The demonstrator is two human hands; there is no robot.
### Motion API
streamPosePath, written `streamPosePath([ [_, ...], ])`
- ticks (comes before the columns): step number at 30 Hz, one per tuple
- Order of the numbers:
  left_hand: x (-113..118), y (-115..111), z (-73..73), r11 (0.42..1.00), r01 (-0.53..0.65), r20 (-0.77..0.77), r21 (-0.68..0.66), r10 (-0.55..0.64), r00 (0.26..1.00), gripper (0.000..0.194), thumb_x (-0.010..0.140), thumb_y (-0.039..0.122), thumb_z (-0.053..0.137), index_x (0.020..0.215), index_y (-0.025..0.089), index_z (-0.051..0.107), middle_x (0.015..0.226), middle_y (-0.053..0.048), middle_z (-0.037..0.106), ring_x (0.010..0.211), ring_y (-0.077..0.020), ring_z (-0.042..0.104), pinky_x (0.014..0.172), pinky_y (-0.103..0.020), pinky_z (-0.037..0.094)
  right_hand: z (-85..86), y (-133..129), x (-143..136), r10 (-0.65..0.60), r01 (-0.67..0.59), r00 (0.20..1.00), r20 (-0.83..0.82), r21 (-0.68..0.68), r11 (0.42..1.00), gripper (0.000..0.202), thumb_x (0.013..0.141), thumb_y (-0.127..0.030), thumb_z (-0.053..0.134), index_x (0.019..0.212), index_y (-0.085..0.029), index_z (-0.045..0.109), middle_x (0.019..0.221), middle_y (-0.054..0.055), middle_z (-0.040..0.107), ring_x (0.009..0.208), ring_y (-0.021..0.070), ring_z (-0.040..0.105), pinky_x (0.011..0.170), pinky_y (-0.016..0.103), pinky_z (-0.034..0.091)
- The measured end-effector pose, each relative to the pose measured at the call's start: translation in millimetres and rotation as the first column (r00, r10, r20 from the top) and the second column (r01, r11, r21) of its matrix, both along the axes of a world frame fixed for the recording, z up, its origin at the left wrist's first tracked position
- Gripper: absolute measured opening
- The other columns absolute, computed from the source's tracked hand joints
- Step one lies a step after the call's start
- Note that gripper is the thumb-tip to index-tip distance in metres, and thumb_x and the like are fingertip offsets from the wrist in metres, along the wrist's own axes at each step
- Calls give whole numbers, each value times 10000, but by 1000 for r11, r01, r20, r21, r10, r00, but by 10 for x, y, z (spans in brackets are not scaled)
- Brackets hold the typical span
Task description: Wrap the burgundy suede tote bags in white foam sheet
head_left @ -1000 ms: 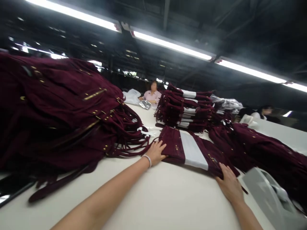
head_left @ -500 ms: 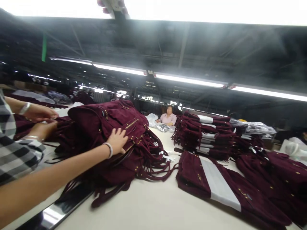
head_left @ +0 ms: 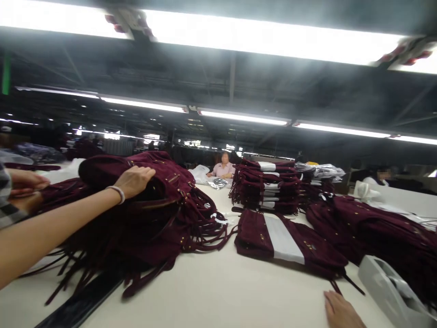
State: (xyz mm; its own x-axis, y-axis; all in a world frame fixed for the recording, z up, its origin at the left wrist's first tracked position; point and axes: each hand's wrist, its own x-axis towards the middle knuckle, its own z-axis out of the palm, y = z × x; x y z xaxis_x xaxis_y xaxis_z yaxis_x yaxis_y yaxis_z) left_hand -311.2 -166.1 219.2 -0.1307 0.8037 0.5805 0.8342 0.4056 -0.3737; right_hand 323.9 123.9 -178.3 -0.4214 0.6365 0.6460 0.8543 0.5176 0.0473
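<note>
My left hand (head_left: 134, 181), with a pale band at the wrist, grips the upper edge of a maroon suede-look backpack (head_left: 160, 175). This bag rests on a heap of similar maroon bags with straps and fringes hanging down. Low at the right, my right hand (head_left: 341, 310) lies on the pale table with its fingers stretched out, holding nothing; part of it is cut off by the frame. Just beyond it is a folded maroon bag (head_left: 249, 232) with a white band (head_left: 283, 241) around it. A grey tape dispenser (head_left: 382, 282) stands to the right of that hand.
At the left edge, a co-worker's hands (head_left: 27, 182) touch the heap from beside. Stacked banded maroon bags (head_left: 266, 187) stand farther back, and more maroon bags (head_left: 368, 223) lie at the right. Across the table sits a person in pink (head_left: 223, 169). A dark strip (head_left: 85, 300) crosses the near left.
My left hand has gone from lying spread on the backpack to gripping its upper edge and lifting the fabric. My right hand and the tape dispenser have come into view as the camera turned right.
</note>
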Motion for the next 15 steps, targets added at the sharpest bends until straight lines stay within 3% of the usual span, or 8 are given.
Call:
streamPosePath([
  [3,461,191,549,987,45,-33,153,-40,999,422,965,179,235,1030,-35,593,1001,-97,675,1061,-233,616,903,-342,408,239,-286,-174,-130,123,985,-110,-67,990,318,779,-162,456,938,-186,729,1079,141,705,1084,276,624,961,375,469],
  [6,990,315,1012,948,147,-51,282,-138,989,621,945,333,114,1081,-95,543,1194,-117,623,1233,-296,502,869,-305,385,516,-578,-345,-232,207,944,-235,-126,970,384,817,-170,413,1072,-114,695,1223,191,630,1143,284,594,971,395,462],
  [9,1518,345,1349,899,238,-61,367,-232,971,820,845,504,78,1053,-151,525,1271,-145,569,1265,-316,428,719,-191,348,795,-878,-582,-138,56,896,-422,-200,978,416,805,-194,447,1142,-118,679,1305,172,589,1215,293,550,1041,423,414],
  [11,1870,330,1471,926,225,-105,304,-202,974,848,821,543,113,1048,-146,552,1167,-130,630,1202,-314,500,694,-198,375,976,-1121,-801,-64,-112,778,-625,-238,965,388,811,-285,512,1130,-152,688,1283,155,607,1221,305,540,1074,458,380],
  [12,2050,313,1479,954,197,-139,226,-168,976,814,829,550,172,1056,-116,582,1077,-107,671,1144,-310,563,709,-233,416,1064,-1268,-922,-43,-233,684,-728,-274,933,377,809,-342,552,1102,-154,697,1237,159,633,1185,312,562,1065,471,386],
  [13,2230,289,1440,977,171,-173,125,-148,974,741,844,539,254,1060,-69,619,976,-79,700,1062,-301,630,730,-285,456,1148,-1435,-1045,-36,-400,585,-810,-327,856,382,810,-407,585,1079,-162,702,1174,154,664,1132,309,595,1035,472,413],
  [15,2579,207,1197,976,183,-172,-115,-201,964,507,859,458,439,1017,50,693,821,-49,716,871,-271,709,747,-356,503,1297,-1820,-1259,-160,-721,342,-926,-368,588,497,781,-524,640,1117,-159,683,1123,150,688,1057,307,637,978,477,454],
])
